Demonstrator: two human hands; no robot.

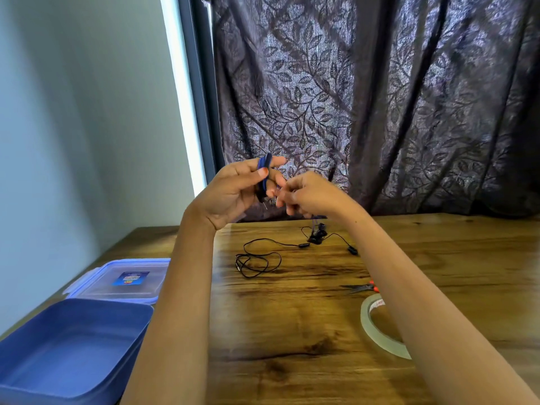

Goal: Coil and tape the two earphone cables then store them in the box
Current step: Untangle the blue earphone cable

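The blue earphone cable (264, 173) is held up in the air above the far edge of the wooden table (306, 311). It is a thin, dark blue cord wound in several close loops around the fingers of the left hand (233, 191), forming a narrow upright band; the thumb presses on the loops from the front, so that hand is curled partly closed on the coil. A short metal plug tip pokes down below the coil.

The right hand (306, 197) is just beside the left one, its fingers bunched tightly and pinching a stretch of the same blue cable. From under this hand the cord hangs down toward the table, ending near a cluster of dark earbuds; blur makes it unclear which earbuds belong to which cable.

The black earphone cable (257, 261) lies loose on the table, beyond and between the two forearms. It is very thin, in a few untidy, overlapping loops, with a small inline piece along one strand and an earbud lying apart to the right.

The blue box (67, 346) sits open at the table's near left corner, with nothing visible inside it. Its clear lid (122, 283) with a blue rim and label lies flat just behind the box.

A roll of clear tape (377, 325) lies flat on the right side of the table, partly hidden by the right forearm. Scissors with orange handles (362, 287) lie just beyond the tape.
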